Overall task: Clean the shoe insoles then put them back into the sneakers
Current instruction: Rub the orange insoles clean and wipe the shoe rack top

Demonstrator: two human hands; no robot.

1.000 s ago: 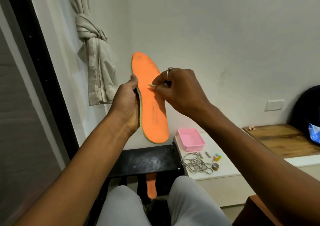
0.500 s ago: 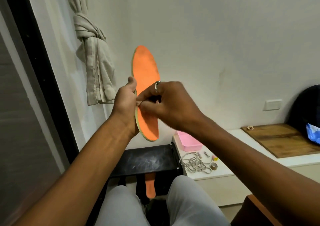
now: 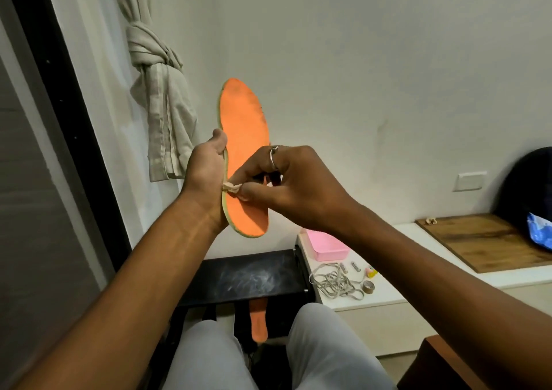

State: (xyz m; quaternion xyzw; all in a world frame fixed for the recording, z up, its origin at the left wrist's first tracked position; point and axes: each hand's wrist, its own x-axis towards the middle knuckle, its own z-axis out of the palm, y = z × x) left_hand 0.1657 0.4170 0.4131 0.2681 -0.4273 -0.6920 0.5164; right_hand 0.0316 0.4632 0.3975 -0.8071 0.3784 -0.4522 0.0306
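A knotted curtain [image 3: 155, 61] hangs against the wall at 11 o'clock of the view. At 4 o'clock of the knot the left hand [image 3: 206, 174] is raised and clamped on the insole [image 3: 243, 121]. Its thumb and palm lie along the insole's left edge, and its fingers are hidden behind.

The insole is orange with a pale rim. It is held in the air near the middle of the view, nearly upright, with one end at 12 o'clock, the other at 6 and its orange face toward the camera.

The right hand [image 3: 292, 180] reaches in from 4 o'clock and is closed on a small pale cloth [image 3: 231, 187]. Thumb and fingers pinch the cloth and press it to the insole's face by the left rim, just beside the left palm. A ring [image 3: 273, 158] sits on one finger.

At 6 o'clock of the hands stands a black stool [image 3: 239, 276] with a scuffed top. A second insole [image 3: 258, 321] shows below its front edge, between the person's knees [image 3: 322, 345].

At 3 o'clock of the stool, just beside it, a white bench [image 3: 516, 279] carries a pink tray [image 3: 331, 252]. A tangle of grey cord [image 3: 331, 283] lies at 6 o'clock of the tray, with a few bits beside it too small to tell.

Further toward 3 o'clock a wooden board [image 3: 484, 240] lies on the bench. A wall socket [image 3: 469, 181] sits at 12 o'clock of the board, and a dark bag [image 3: 525, 186] stands at the right edge.
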